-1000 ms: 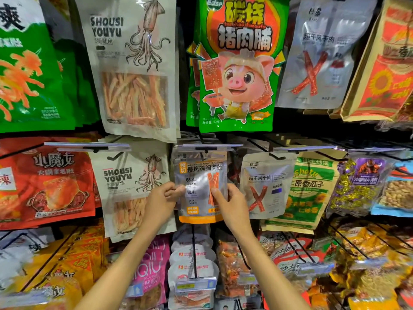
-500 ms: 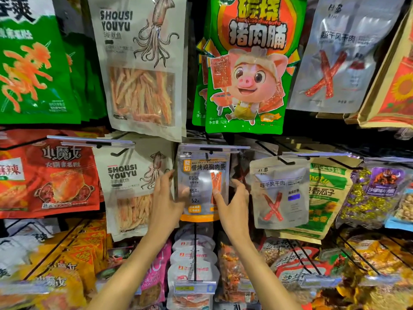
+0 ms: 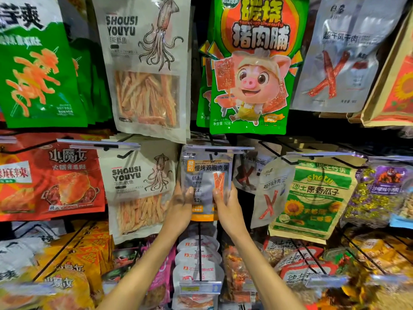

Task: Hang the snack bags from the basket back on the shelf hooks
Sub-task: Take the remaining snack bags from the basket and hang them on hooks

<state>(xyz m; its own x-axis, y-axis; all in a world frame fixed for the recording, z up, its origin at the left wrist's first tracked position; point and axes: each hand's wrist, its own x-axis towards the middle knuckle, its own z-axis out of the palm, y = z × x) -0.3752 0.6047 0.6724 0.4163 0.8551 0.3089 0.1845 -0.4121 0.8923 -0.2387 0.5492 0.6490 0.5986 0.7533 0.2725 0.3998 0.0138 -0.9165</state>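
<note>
A small silver snack bag [image 3: 206, 175] with an orange bottom strip hangs in the middle row of the shelf, its top just under a clear price rail [image 3: 220, 149] and the black hook there. My left hand [image 3: 180, 208] grips its left edge and my right hand [image 3: 228, 209] grips its right edge, thumbs on the front. Whether the hook passes through the bag's hole is hidden by the rail. The basket is out of view.
A beige squid bag [image 3: 138, 182] hangs to the left and a silver bag with a red X [image 3: 271, 193] to the right, next to a green sunflower seed bag [image 3: 312, 198]. A green pig bag [image 3: 252, 68] hangs above. Black hooks with white pouches [image 3: 197, 258] jut out below.
The view has drawn closer to the shelf. Both hands stay on the silver bag; my left thumb has come round onto its front, and the bag's top sits closer under the rail.
</note>
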